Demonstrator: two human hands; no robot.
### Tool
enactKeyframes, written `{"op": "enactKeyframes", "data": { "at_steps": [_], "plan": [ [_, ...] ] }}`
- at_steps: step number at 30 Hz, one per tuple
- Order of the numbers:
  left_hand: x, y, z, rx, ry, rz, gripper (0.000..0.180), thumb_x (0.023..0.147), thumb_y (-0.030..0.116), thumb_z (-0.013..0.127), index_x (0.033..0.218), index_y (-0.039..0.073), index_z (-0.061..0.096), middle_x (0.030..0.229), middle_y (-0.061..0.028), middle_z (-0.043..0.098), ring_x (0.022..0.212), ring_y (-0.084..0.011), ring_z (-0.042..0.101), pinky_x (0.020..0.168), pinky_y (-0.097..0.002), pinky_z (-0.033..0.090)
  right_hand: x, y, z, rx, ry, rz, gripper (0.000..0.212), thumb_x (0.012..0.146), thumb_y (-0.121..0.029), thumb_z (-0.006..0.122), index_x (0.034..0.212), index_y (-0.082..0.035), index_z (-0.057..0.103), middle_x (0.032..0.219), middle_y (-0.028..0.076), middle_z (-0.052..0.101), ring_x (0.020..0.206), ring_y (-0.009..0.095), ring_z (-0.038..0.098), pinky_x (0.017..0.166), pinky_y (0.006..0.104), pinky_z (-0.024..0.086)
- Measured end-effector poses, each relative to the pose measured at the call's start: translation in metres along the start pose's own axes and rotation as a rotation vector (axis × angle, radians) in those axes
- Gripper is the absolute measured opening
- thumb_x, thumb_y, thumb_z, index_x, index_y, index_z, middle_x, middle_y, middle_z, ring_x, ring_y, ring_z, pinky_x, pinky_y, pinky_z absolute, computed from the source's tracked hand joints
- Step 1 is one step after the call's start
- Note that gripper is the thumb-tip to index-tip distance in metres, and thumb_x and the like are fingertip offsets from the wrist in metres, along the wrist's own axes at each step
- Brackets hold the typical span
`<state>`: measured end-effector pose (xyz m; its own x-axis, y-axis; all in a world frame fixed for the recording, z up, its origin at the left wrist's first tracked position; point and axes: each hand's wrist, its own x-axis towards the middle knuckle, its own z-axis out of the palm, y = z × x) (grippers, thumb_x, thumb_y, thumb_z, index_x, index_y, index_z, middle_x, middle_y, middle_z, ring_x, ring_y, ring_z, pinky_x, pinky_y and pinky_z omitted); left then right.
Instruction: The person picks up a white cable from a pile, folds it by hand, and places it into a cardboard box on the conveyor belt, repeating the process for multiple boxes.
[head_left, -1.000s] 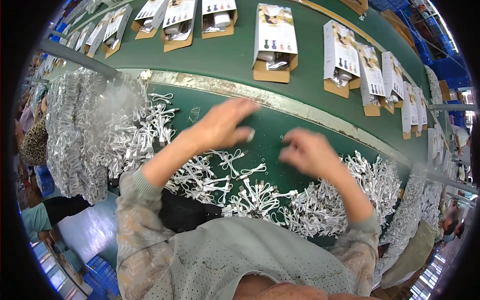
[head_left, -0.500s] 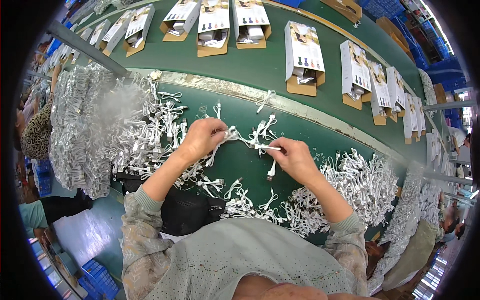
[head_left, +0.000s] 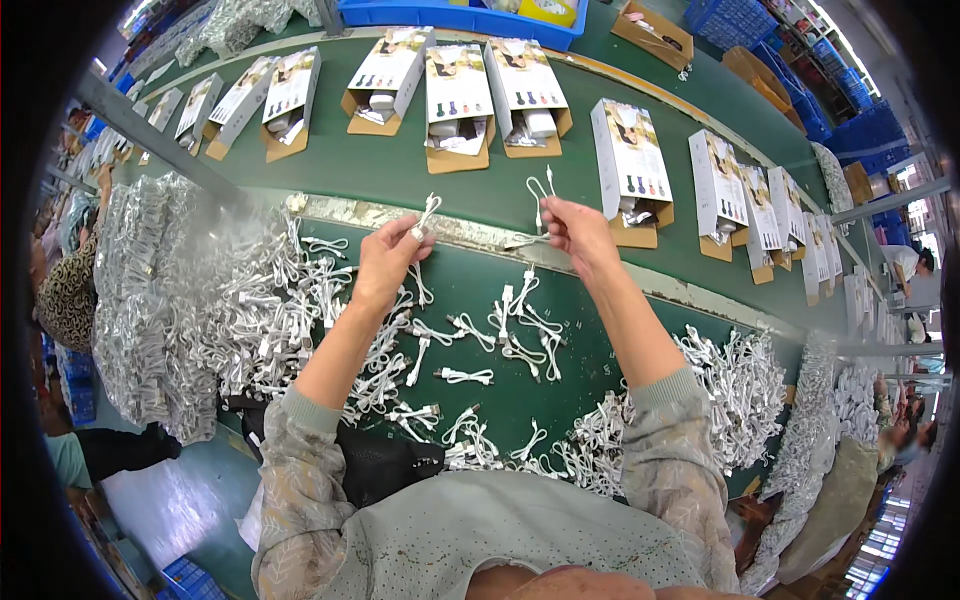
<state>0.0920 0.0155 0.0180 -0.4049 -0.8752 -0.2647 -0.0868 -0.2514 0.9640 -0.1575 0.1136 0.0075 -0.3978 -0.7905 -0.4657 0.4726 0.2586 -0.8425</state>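
Note:
My left hand (head_left: 388, 265) is raised near the metal ledge, pinching a small bundled white USB cable (head_left: 428, 213) between thumb and fingers. Over the same ledge, farther right, my right hand (head_left: 585, 240) grips another looped white cable (head_left: 535, 196), its end pointing up toward the boxes. A further white cable (head_left: 522, 240) lies on the ledge by my right fingertips; whether they touch it I cannot tell. Between and below my forearms, several loose cables (head_left: 465, 377) are scattered over the green tabletop (head_left: 480, 408).
A big heap of cables (head_left: 270, 335) lies at left, another (head_left: 735, 390) at right. Beyond the metal ledge (head_left: 460, 232), several open-ended white boxes (head_left: 630, 150) stand in a row on a green surface. Wrapped clear bags (head_left: 150, 270) are stacked far left. A black cloth (head_left: 385, 465) lies near me.
Both hands have moved forward from the middle of the table to the ledge and farther apart, each with a cable. My view has tilted, showing more of the boxes and a blue tray.

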Motion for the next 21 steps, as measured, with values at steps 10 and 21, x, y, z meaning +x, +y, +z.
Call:
{"op": "enactKeyframes", "data": {
  "at_steps": [10, 21],
  "plan": [
    [0.099, -0.021, 0.11, -0.211, 0.203, -0.022, 0.024, 0.084, 0.0, 0.056, 0.105, -0.011, 0.052, 0.09, -0.0161, 0.063, 0.076, -0.0213, 0.067, 0.065, -0.026, 0.056, 0.127, -0.01, 0.0, -0.269, 0.384, -0.191, 0.019, 0.082, -0.014, 0.061, 0.073, 0.003, 0.064, 0.063, 0.005, 0.061, 0.047, 0.011, 0.053, 0.04, 0.0242, 0.043],
    [0.139, -0.044, 0.173, -0.253, 0.147, 0.068, 0.019, 0.083, -0.002, 0.054, 0.1, -0.011, 0.055, 0.082, -0.0101, 0.061, 0.063, -0.0107, 0.054, 0.055, -0.022, 0.044, 0.09, -0.025, -0.038, -1.426, 0.407, -0.671, 0.019, 0.08, -0.014, 0.063, 0.082, 0.004, 0.06, 0.08, 0.024, 0.064, 0.077, 0.04, 0.064, 0.071, 0.047, 0.05]
  ]
}}
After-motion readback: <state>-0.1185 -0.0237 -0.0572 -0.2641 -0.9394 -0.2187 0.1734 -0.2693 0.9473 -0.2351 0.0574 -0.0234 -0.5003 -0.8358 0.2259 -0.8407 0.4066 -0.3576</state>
